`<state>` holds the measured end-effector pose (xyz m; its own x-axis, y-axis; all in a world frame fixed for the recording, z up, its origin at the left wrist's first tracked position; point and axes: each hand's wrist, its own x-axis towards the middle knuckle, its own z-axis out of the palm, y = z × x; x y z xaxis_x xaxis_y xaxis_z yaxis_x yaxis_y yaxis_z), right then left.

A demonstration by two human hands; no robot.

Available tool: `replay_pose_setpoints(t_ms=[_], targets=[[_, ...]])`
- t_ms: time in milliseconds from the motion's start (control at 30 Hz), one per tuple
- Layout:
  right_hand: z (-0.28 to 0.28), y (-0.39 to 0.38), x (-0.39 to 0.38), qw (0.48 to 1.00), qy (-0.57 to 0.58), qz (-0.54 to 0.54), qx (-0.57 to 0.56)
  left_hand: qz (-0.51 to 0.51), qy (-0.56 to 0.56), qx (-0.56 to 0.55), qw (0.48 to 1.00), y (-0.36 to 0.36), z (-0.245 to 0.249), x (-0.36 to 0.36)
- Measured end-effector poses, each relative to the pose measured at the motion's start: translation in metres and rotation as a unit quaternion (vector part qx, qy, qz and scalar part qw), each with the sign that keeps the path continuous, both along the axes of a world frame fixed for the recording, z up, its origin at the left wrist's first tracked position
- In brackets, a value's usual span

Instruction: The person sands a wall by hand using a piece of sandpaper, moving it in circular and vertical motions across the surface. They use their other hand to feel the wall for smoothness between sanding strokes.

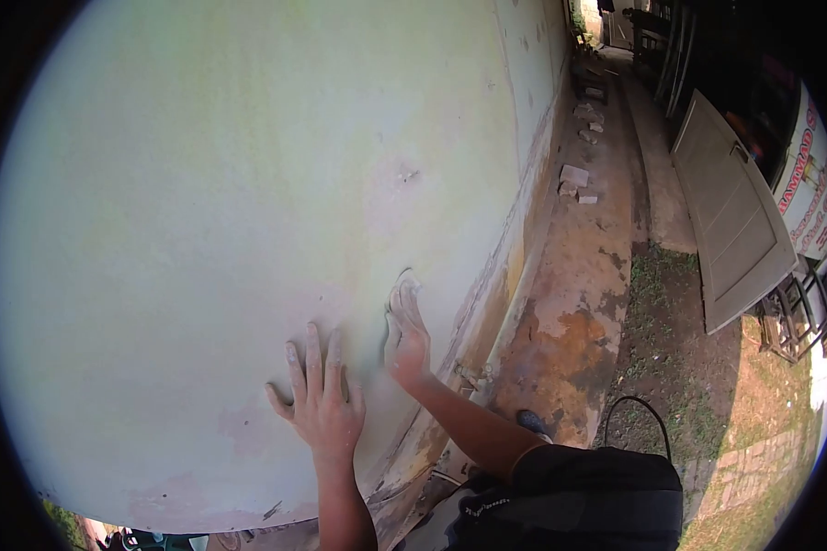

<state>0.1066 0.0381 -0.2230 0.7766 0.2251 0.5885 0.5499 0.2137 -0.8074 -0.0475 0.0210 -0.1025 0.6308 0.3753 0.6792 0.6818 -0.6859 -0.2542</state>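
Observation:
My left hand (322, 399) lies against the pale wall (202, 230), its fingers spread and dusty, holding nothing. To the right of it and a little higher, my right hand (408, 335) presses on the same wall with its fingers together. A small pale edge shows at the right fingertips; what lies under them is mostly hidden and I cannot make it out. Above my right hand the wall has a small chipped mark (408, 174).
A stained concrete walkway (560, 321) runs along the wall's foot, with pale broken blocks (574, 175) on it. Farther right a light door panel (730, 211) leans beside metal frames (786, 321) and a lettered sign (813, 174). A dark cable (648, 401) loops near my body.

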Motion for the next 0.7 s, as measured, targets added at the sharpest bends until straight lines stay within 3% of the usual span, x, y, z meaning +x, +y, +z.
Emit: replay_pose_setpoints(t_ms=[133,167,267,333,433,533,567,633,700], targets=[[-0.019,0.028,0.101,0.992,0.11,-0.051,-0.024,0.09,0.078,-0.041,0.992,-0.001,0.0,0.0],[-0.022,0.026,0.139,0.969,0.236,0.003,-0.067,0.092,0.078,-0.044,0.992,-0.003,0.0,0.001],[0.01,0.015,0.172,0.932,0.327,0.024,-0.153,0.094,0.062,-0.068,0.991,-0.006,-0.001,0.007],[0.001,0.034,0.115,0.992,0.103,-0.068,0.006,0.124,0.047,-0.071,0.989,-0.003,-0.007,0.018],[0.01,0.008,0.01,0.998,0.019,0.011,0.057,0.135,-0.009,-0.093,0.986,-0.004,-0.014,0.038],[-0.003,0.004,0.04,0.999,-0.006,0.015,0.03,0.153,-0.006,-0.11,0.982,-0.006,-0.014,0.042],[-0.006,0.011,0.063,0.999,0.052,0.002,-0.011,0.157,-0.001,-0.108,0.982,-0.005,-0.012,0.043],[-0.014,0.031,0.12,0.994,0.072,-0.077,0.024,0.173,0.003,-0.124,0.977,-0.008,-0.012,0.045],[-0.019,0.031,0.182,0.987,0.14,-0.066,-0.032,0.168,-0.006,-0.122,0.978,-0.01,-0.012,0.048]])
